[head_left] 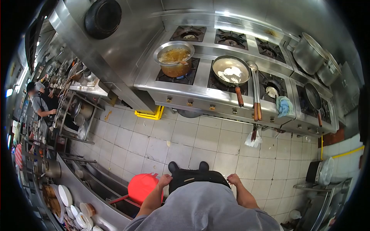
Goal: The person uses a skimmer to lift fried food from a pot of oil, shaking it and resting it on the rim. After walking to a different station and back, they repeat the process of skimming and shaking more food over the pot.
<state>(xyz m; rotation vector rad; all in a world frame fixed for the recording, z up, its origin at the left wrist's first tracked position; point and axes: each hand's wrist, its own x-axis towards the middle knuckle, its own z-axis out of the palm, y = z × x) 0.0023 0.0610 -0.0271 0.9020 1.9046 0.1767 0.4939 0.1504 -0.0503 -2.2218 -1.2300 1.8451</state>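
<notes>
Loosely curled at the wearer's hips, the left hand [165, 180] and the right hand [233, 179] sat beside either edge of the black garment [198, 179]; whether the fingers pinched its cloth, I could not tell. Taken from the waist, a red plastic item [143, 188] lay at nine o'clock, close to the left hand, and a yellow crate [151, 113] stood on the floor at eleven. Across the tiles, at twelve, a metal pot [158, 58] of amber liquid sat over a blue flame. Between twelve and one, a frying pan [243, 76] held something white, with long-handled utensils [255, 84] just to its right. A blue cloth [284, 106] hung over the stove's front edge between one and two, while another person [44, 103] stood well apart at ten
</notes>
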